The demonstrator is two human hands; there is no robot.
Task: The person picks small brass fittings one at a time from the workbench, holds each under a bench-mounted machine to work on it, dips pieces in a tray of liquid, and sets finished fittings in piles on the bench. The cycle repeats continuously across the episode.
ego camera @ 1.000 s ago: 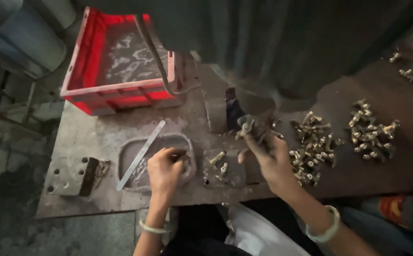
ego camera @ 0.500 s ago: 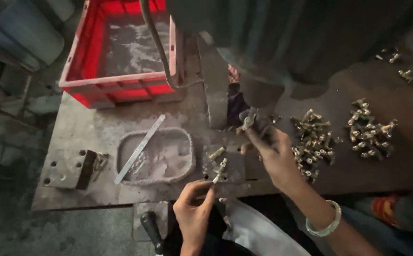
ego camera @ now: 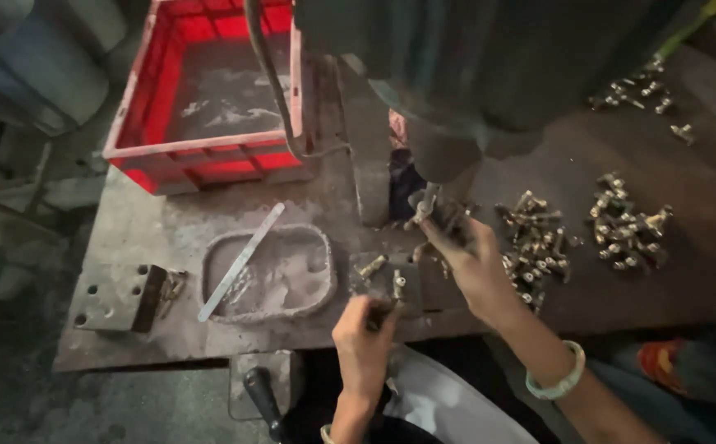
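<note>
My right hand (ego camera: 466,251) holds a small brass fitting (ego camera: 424,205) up under the dark head of the machine (ego camera: 457,123), fingers closed around it. My left hand (ego camera: 364,329) is at the bench's front edge, fingers closed on a small dark piece beside a low metal block (ego camera: 383,275) that carries two brass fittings. A pile of brass fittings (ego camera: 535,242) lies just right of my right hand.
A grey oval tray (ego camera: 267,271) with a flat metal strip across it sits left of the block. A red crate (ego camera: 210,90) stands at the back left. More brass fittings (ego camera: 629,226) lie right; a drilled steel plate (ego camera: 115,296) lies left. A black lever handle (ego camera: 261,399) sticks out below the bench.
My left hand left the grey tray and came back to the front edge near the metal block. My right hand stayed at the machine head with the fitting.
</note>
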